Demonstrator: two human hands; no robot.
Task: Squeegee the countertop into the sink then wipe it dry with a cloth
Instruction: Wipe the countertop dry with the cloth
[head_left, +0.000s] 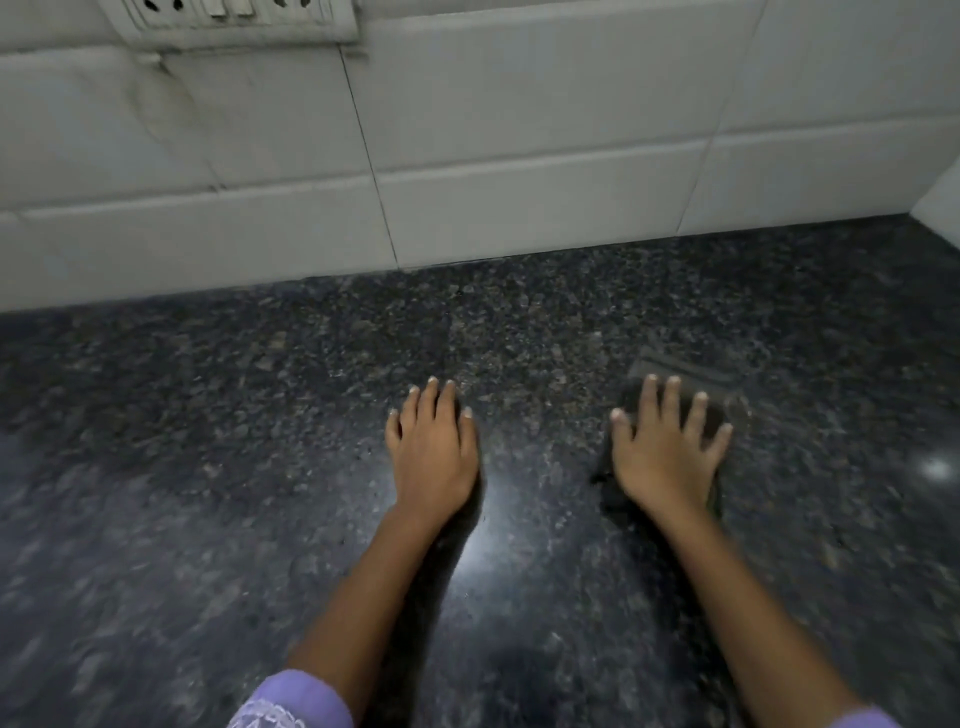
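Observation:
The countertop (218, 467) is dark speckled granite and fills the lower part of the head view. My right hand (667, 452) lies flat with spread fingers on a dark cloth (680, 382), pressing it onto the stone at the right of centre. The cloth is blurred and mostly hidden under the hand; its far edge shows beyond my fingertips. My left hand (434, 447) rests palm down on the bare granite, fingers together, holding nothing. No squeegee and no sink appear in view.
A white tiled wall (519, 156) rises at the back edge of the counter. A switch and socket plate (234, 18) sits at the top left of the wall. A second tiled wall (943, 208) meets the counter at the far right.

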